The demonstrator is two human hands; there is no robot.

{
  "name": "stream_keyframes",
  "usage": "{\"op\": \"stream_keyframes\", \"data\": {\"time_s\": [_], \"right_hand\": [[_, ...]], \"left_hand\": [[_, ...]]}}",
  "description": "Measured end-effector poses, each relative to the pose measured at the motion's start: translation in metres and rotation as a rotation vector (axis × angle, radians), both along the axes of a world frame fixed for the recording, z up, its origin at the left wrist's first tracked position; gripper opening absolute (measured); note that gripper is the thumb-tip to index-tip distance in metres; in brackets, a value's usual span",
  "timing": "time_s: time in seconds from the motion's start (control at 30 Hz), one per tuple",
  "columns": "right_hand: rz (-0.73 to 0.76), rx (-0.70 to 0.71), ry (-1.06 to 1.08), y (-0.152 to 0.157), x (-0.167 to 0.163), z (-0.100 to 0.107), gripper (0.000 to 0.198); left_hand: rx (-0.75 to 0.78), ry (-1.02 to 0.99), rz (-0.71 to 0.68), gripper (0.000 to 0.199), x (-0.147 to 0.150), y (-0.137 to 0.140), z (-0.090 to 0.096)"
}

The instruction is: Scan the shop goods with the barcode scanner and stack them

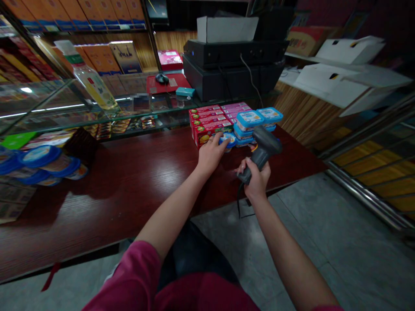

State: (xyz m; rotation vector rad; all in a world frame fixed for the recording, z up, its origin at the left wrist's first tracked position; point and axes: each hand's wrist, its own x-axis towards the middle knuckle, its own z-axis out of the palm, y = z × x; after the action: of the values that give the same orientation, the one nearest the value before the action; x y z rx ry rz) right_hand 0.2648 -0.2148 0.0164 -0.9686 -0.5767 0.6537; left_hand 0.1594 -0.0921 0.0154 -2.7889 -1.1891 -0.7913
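My right hand [258,176] is wrapped round the handle of a dark grey barcode scanner [266,143], its head tilted up and to the left above the counter. A cable hangs down from the handle. My left hand [211,152] has its fingers closed over a small blue-lidded tub [228,139] at the front of a group of goods. Behind that tub, more blue plastic tubs [249,119] are stacked. Red boxes [207,125] stand in a row just left of them, and pink boxes [236,111] lie behind.
The dark red wooden counter [139,172] runs across the view. Blue-lidded round tubs [45,157] stand at its left end. A glass display case [126,115] carries a tall bottle [94,84], a computer mouse [161,78] and a black machine [227,77]. A metal railing [366,196] is at right.
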Motion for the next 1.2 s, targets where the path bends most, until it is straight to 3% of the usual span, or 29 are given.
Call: {"op": "stream_keyframes", "data": {"time_s": [0.27, 0.47, 0.63, 0.73, 0.83, 0.9, 1.03, 1.1, 1.2], "right_hand": [[0.0, 0.009, -0.096, -0.001, -0.002, -0.004, 0.058], [-0.04, -0.009, -0.115, 0.002, -0.002, -0.003, 0.054], [-0.044, -0.025, -0.13, 0.002, -0.011, 0.002, 0.05], [0.057, -0.039, -0.148, 0.003, -0.031, 0.004, 0.046], [0.289, -0.086, -0.173, 0.011, -0.063, 0.008, 0.043], [0.492, -0.132, -0.187, 0.02, -0.09, 0.011, 0.041], [0.882, -0.194, -0.197, 0.048, -0.151, 0.016, 0.049], [1.007, -0.201, -0.183, 0.063, -0.177, 0.016, 0.054], [1.116, -0.214, -0.172, 0.083, -0.205, 0.013, 0.058]], "left_hand": [[0.131, 0.124, -0.033, 0.044, 0.007, -0.005, -0.002], [0.193, 0.056, -0.018, 0.037, 0.023, -0.008, -0.002], [0.184, 0.071, -0.085, 0.051, 0.001, -0.008, -0.004], [0.233, 0.093, -0.107, 0.055, -0.051, 0.0, -0.003], [0.23, 0.089, -0.048, 0.054, -0.135, 0.01, -0.004], [0.202, 0.034, 0.063, 0.053, -0.201, 0.014, -0.004], [0.136, -0.171, 0.434, 0.05, -0.326, 0.012, -0.006], [0.166, -0.335, 0.582, 0.053, -0.371, 0.009, -0.007], [0.221, -0.537, 0.701, 0.067, -0.407, 0.009, -0.006]]}}
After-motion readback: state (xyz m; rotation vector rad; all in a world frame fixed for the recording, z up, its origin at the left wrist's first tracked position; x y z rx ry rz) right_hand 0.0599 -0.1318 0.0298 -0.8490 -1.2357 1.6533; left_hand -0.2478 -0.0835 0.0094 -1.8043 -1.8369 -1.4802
